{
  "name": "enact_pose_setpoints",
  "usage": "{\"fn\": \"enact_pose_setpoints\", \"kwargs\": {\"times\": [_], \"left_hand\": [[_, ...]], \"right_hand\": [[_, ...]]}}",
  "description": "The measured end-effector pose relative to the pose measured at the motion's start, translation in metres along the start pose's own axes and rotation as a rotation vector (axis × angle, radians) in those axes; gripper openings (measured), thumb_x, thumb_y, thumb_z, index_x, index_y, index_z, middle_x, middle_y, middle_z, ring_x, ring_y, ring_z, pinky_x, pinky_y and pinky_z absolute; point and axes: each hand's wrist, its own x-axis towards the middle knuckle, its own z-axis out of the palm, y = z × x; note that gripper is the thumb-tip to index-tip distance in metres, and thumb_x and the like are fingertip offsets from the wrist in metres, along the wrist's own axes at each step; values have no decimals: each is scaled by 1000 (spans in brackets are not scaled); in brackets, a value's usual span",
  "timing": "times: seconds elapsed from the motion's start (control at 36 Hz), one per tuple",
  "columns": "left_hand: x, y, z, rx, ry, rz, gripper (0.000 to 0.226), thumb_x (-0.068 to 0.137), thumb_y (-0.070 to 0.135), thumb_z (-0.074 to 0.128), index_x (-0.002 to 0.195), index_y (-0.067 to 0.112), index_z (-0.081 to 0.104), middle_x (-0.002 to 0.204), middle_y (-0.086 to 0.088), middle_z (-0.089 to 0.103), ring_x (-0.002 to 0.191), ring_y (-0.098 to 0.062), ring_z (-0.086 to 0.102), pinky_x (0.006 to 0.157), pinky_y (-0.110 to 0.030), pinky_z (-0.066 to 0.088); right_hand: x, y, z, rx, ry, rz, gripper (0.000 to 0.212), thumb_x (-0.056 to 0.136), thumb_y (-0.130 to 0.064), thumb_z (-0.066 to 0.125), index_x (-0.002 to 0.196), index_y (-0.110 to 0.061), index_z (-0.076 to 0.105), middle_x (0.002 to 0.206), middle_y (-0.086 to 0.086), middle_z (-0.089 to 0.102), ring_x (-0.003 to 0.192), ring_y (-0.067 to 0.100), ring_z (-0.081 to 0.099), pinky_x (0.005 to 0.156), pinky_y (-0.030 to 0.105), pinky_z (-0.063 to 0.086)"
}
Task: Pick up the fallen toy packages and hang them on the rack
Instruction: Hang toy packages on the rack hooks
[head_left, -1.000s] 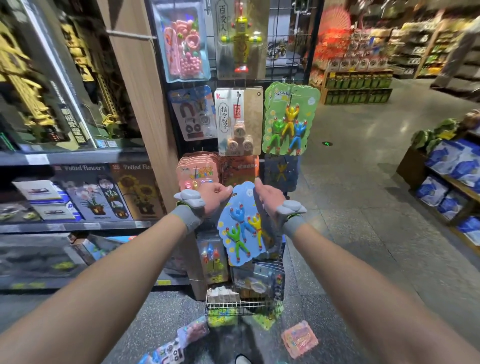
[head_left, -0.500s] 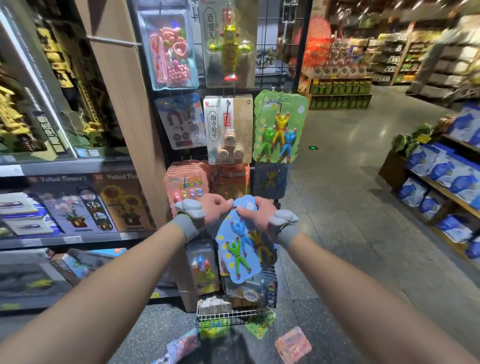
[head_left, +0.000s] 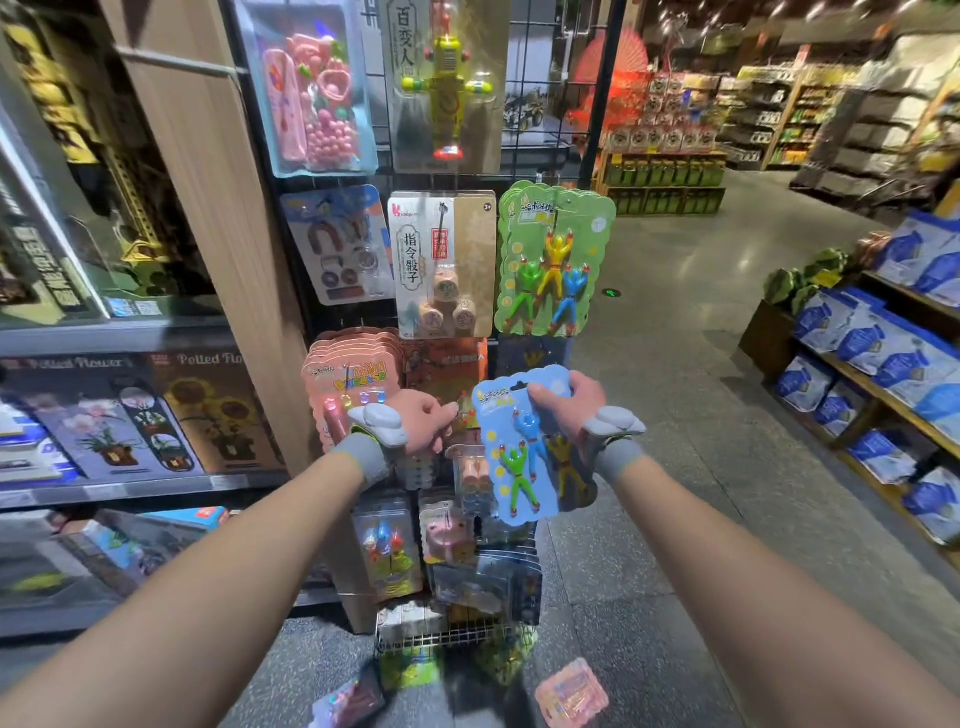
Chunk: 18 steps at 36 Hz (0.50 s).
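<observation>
Nearest me, on the floor below both wrists: a pink package (head_left: 571, 693) lies flat under the right forearm and another fallen pack (head_left: 347, 702) under the left, both blurred. A wire basket (head_left: 447, 635) sits between them at the rack's foot.

Up at the hands. Right hand (head_left: 563, 405) is clamped over the top edge of the blue package (head_left: 522, 467), fingers curled across the header. The card hangs free beneath it, slightly tilted, three climber figures facing me. Left hand (head_left: 423, 423) is curled in a loose fist just left of the card's upper corner. I cannot tell whether it pinches anything or touches the card.

Change from half a second ago: then both hands pinched the card's top and it hung between them. Now the card has gone rightward with the right hand alone, and the left is off the header.

Beyond the hands: the rack (head_left: 600, 119), a black wire grid. Straight above the right hand hangs a green package (head_left: 556, 260) of the same climbers. Above the left hand is a stack of pink cards (head_left: 348, 374).
</observation>
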Motion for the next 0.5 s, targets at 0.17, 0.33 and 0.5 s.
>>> {"fn": "enact_pose_setpoints", "kwargs": {"times": [0.17,0.33,0.5], "left_hand": [[10,-3,-4,125,55,-8,52,98,47,50,56,16,42,54,0,45,51,-15,42,55,-28,35],[16,2,-10,143,38,-12,53,100,45,48,55,18,39,50,4,41,49,-13,38,50,-27,29],[21,-2,-8,134,31,-13,52,100,46,47,58,16,41,55,0,41,52,-15,38,52,-28,31]], "right_hand": [[25,12,-19,-6,120,70,56,74,-48,75,115,-13,63,110,6,69,99,26,66,88,47,55],[36,11,-22,3,167,79,55,73,-50,71,111,-12,62,106,6,68,96,27,65,88,50,54],[43,0,-20,-36,205,91,43,87,-43,64,110,-8,59,108,10,65,97,30,62,90,50,52]]}}
